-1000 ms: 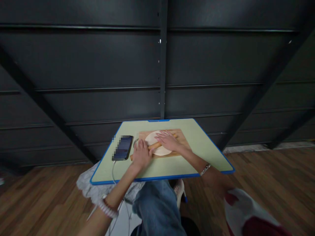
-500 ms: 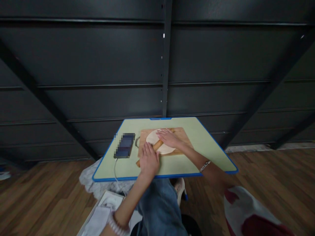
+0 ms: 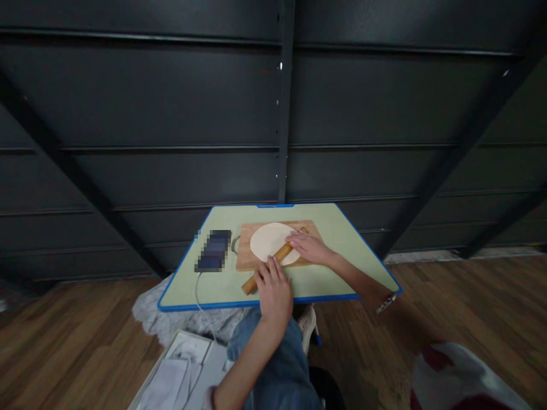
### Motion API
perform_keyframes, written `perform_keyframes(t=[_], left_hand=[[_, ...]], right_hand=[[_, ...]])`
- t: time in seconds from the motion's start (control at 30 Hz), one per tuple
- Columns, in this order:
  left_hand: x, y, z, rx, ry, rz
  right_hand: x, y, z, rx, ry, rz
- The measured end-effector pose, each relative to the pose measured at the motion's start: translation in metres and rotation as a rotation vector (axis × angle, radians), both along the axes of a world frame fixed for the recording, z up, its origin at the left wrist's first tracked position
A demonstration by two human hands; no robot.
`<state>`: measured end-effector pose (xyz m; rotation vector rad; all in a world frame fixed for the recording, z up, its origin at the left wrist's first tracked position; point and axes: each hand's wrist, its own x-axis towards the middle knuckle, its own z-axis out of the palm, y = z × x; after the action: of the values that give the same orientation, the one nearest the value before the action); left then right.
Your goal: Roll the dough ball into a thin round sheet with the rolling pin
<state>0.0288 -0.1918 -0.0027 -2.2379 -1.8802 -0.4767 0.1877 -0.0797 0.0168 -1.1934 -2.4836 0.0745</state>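
A wooden rolling pin [image 3: 284, 251] lies slantwise over a thin, round sheet of dough [image 3: 265, 238]. The dough is spread on a wooden cutting board [image 3: 245, 259] with a metal handle at its left end. My left hand [image 3: 273, 290] rests on the near part of the pin, fingers stretched out over it and not wrapped round. On the far part, my right hand [image 3: 309, 246] lies flat with its fingers extended across the pin. The pin's near end sticks out past the board, left of my left hand.
A small pale table [image 3: 354, 259] with a blue rim carries the board. Left of it lies a blurred-out dark device [image 3: 214, 250] with a white cable [image 3: 197, 287]. My knees are under the near edge, beside an open white box [image 3: 171, 378]. A dark panelled wall [image 3: 192, 102] stands behind.
The rolling pin and both hands have moved right and toward me across the dough. More of the dough's left side shows. The view has shifted slightly.
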Motion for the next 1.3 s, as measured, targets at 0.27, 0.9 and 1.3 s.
perform_keyframes(t=[0.27, 0.9, 1.3], left_hand=[[-0.007, -0.002, -0.012, 0.091, 0.026, -0.075], [-0.046, 0.109, 0.002, -0.103, 0.026, -0.484], [-0.009, 0.178, 0.010, -0.222, 0.064, -0.494]], right_hand=[[0.015, -0.030, 0.003, 0.057, -0.030, -0.060], [-0.009, -0.068, -0.031, 0.105, -0.064, -0.481], [0.017, 0.018, -0.014, -0.059, -0.039, -0.656]])
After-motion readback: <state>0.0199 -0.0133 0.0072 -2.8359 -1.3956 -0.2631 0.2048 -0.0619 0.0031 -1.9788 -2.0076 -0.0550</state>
